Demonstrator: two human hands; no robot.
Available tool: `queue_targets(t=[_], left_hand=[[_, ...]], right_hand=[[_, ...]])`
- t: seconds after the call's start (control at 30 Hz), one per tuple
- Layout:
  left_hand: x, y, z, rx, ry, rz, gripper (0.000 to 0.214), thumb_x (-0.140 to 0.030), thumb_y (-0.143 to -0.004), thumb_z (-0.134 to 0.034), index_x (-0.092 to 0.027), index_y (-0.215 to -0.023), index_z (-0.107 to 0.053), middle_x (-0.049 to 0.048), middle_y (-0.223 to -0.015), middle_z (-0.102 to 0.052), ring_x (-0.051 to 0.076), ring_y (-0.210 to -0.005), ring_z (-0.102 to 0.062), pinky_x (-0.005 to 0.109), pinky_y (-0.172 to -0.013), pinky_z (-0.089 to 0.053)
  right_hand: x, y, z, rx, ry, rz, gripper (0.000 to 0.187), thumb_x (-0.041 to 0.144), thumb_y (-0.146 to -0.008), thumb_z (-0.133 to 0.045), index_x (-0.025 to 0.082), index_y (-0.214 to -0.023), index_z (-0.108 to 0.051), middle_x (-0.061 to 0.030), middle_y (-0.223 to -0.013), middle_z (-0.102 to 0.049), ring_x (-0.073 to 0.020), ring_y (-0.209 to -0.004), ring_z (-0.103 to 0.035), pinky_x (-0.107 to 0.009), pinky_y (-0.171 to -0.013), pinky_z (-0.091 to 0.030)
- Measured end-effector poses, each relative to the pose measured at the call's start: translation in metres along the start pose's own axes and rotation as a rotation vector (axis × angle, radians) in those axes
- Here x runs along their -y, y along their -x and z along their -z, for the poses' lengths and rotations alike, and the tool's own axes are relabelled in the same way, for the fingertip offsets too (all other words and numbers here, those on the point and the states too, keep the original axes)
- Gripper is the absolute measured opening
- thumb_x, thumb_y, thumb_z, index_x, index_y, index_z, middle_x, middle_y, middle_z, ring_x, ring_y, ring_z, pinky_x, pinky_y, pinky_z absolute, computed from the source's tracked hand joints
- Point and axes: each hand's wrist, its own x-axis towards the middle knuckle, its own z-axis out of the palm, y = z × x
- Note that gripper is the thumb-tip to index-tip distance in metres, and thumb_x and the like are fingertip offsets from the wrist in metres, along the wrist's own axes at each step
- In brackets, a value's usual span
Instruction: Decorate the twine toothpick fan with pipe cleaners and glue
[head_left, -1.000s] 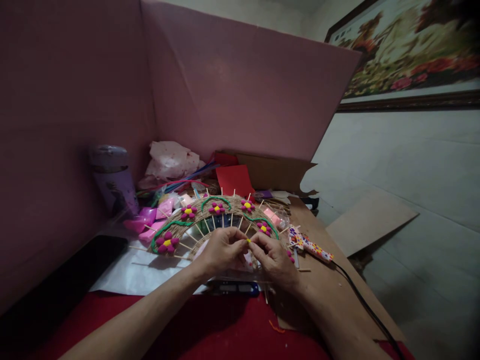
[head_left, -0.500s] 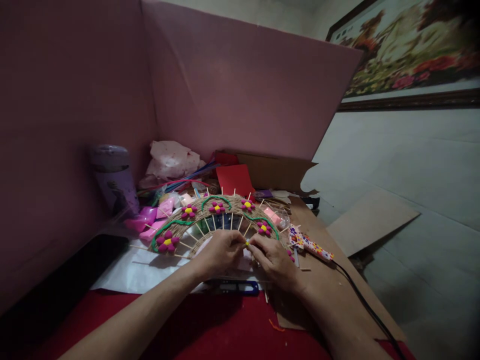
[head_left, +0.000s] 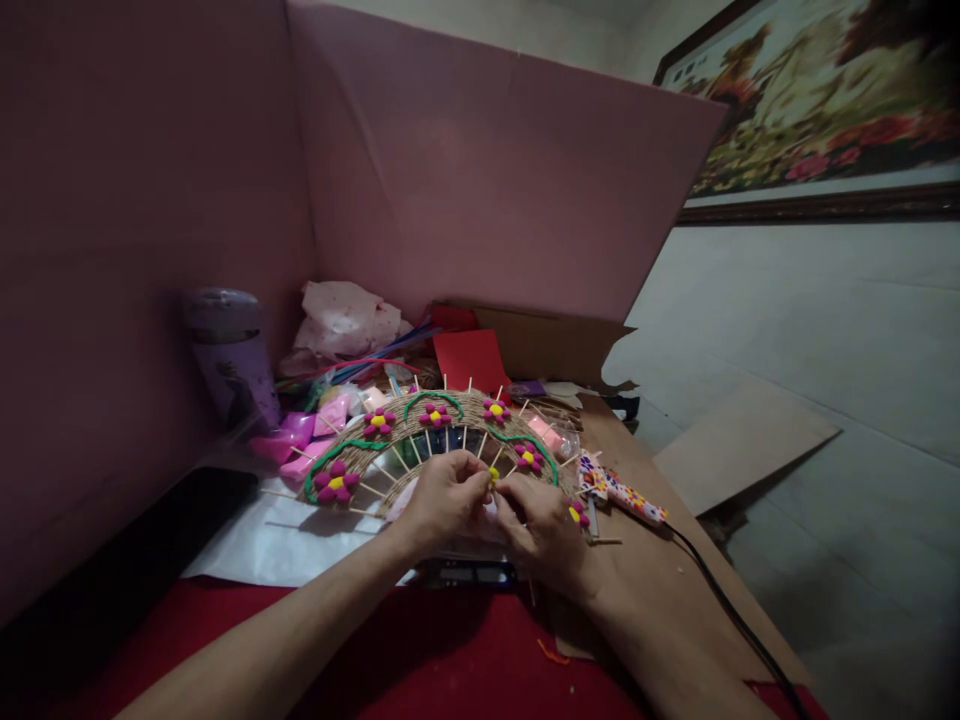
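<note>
My left hand (head_left: 448, 497) and my right hand (head_left: 541, 528) meet at the middle, both closed in a pinch on a small yellow piece of clay (head_left: 493, 474). Just behind them stands a twine-wrapped arch (head_left: 405, 412) with thin sticks poking out along both edges. Magenta clay flowers with yellow centres (head_left: 336, 483) and wavy green strips (head_left: 435, 396) decorate it. My hands cover part of its lower right side. Below them lies a pair of dark blue snips (head_left: 472, 573), partly in shadow.
A flower-patterned glue gun (head_left: 622, 492) with a black cord rests on cardboard (head_left: 660, 570) to the right. A dark phone-like slab (head_left: 150, 530) and a purple tumbler (head_left: 234, 360) are on the left. Pink packets (head_left: 300, 435) and red paper (head_left: 471, 360) sit behind the arch.
The yellow clay has risen slightly and more of it shows between my fingers. My right hand has shifted a little left and down, uncovering more of the rightmost flower.
</note>
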Motion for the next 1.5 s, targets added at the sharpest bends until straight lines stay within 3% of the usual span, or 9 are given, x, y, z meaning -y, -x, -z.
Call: queue_targets(t=[0.17, 0.27, 0.4, 0.5, 0.7, 0.9, 1.17, 1.3, 1.5], left_hand=[[-0.003, 0.003, 0.004, 0.005, -0.527, -0.254, 0.015, -0.016, -0.074, -0.048, -0.014, -0.066, -0.061, 0.0028, -0.062, -0.062, 0.013, -0.059, -0.053, 0.023, -0.054, -0.035], [-0.009, 0.003, 0.012, 0.138, -0.664, -0.322, 0.018, -0.013, -0.074, -0.047, -0.014, -0.068, -0.064, 0.0024, -0.062, -0.062, 0.012, -0.059, -0.053, 0.023, -0.055, -0.033], [-0.013, 0.0, 0.021, 0.333, -0.353, -0.116, 0.016, -0.025, -0.075, -0.052, -0.015, -0.074, -0.064, -0.0032, -0.049, -0.052, 0.009, -0.043, -0.046, 0.02, -0.043, -0.031], [-0.013, 0.0, 0.019, 0.37, -0.003, 0.067, 0.021, -0.035, -0.072, -0.058, -0.014, -0.074, -0.058, -0.0042, -0.05, -0.051, 0.008, -0.037, -0.045, 0.019, -0.036, -0.033], [-0.013, 0.007, 0.001, 0.24, 0.244, 0.074, 0.028, -0.042, -0.069, -0.062, -0.016, -0.07, -0.049, -0.005, -0.052, -0.051, 0.007, -0.033, -0.044, 0.02, -0.033, -0.034], [-0.005, 0.01, -0.005, -0.005, -0.03, -0.201, 0.018, -0.031, -0.076, -0.055, -0.015, -0.068, -0.054, -0.0013, -0.058, -0.056, 0.01, -0.053, -0.051, 0.02, -0.05, -0.04], [-0.004, 0.007, -0.001, -0.01, -0.076, -0.22, 0.008, -0.021, -0.074, -0.055, -0.014, -0.076, -0.06, -0.0001, -0.065, -0.06, 0.011, -0.059, -0.052, 0.021, -0.055, -0.04], [-0.003, 0.008, 0.002, 0.015, -0.219, -0.309, 0.013, -0.017, -0.075, -0.051, -0.014, -0.074, -0.064, 0.0008, -0.067, -0.063, 0.011, -0.063, -0.053, 0.021, -0.059, -0.039], [0.001, 0.006, 0.001, -0.015, -0.186, -0.236, 0.012, -0.021, -0.076, -0.051, -0.014, -0.074, -0.061, 0.0012, -0.067, -0.062, 0.011, -0.061, -0.054, 0.02, -0.056, -0.04]], right_hand=[[-0.001, 0.0, 0.003, 0.07, 0.257, 0.235, 0.023, 0.015, -0.088, -0.036, 0.015, -0.075, -0.054, -0.0054, -0.067, -0.054, -0.0172, -0.064, -0.049, -0.029, -0.057, -0.033], [-0.003, -0.001, 0.008, 0.048, 0.146, 0.196, 0.021, 0.015, -0.088, -0.037, 0.015, -0.079, -0.056, -0.0054, -0.07, -0.055, -0.0167, -0.066, -0.05, -0.028, -0.059, -0.035], [-0.006, -0.005, 0.011, -0.004, -0.298, -0.11, 0.015, 0.023, -0.087, -0.048, 0.018, -0.077, -0.058, -0.0007, -0.068, -0.056, -0.0129, -0.063, -0.051, -0.025, -0.059, -0.039], [-0.007, -0.007, 0.009, -0.026, -0.612, -0.284, 0.016, 0.029, -0.085, -0.052, 0.019, -0.075, -0.057, 0.0019, -0.064, -0.053, -0.0111, -0.057, -0.049, -0.023, -0.052, -0.039], [0.0, -0.001, 0.0, -0.144, -0.501, -0.261, 0.013, 0.026, -0.086, -0.05, 0.019, -0.083, -0.06, -0.0004, -0.073, -0.058, -0.0134, -0.068, -0.054, -0.025, -0.062, -0.043], [0.007, 0.003, -0.005, -0.152, -0.417, -0.258, 0.015, 0.024, -0.088, -0.046, 0.02, -0.094, -0.06, -0.0029, -0.08, -0.063, -0.0155, -0.073, -0.059, -0.027, -0.066, -0.045], [0.011, 0.0, 0.0, -0.084, -0.305, -0.212, 0.015, 0.024, -0.088, -0.045, 0.019, -0.082, -0.057, -0.0016, -0.069, -0.059, -0.0146, -0.065, -0.056, -0.026, -0.06, -0.041], [0.007, -0.001, -0.001, -0.035, -0.385, -0.265, 0.018, 0.027, -0.089, -0.044, 0.019, -0.078, -0.056, -0.0002, -0.065, -0.057, -0.013, -0.061, -0.054, -0.024, -0.056, -0.041], [0.005, -0.002, 0.0, -0.039, -0.505, -0.363, 0.021, 0.034, -0.089, -0.045, 0.019, -0.081, -0.056, 0.0001, -0.068, -0.057, -0.0126, -0.061, -0.054, -0.024, -0.055, -0.042]])
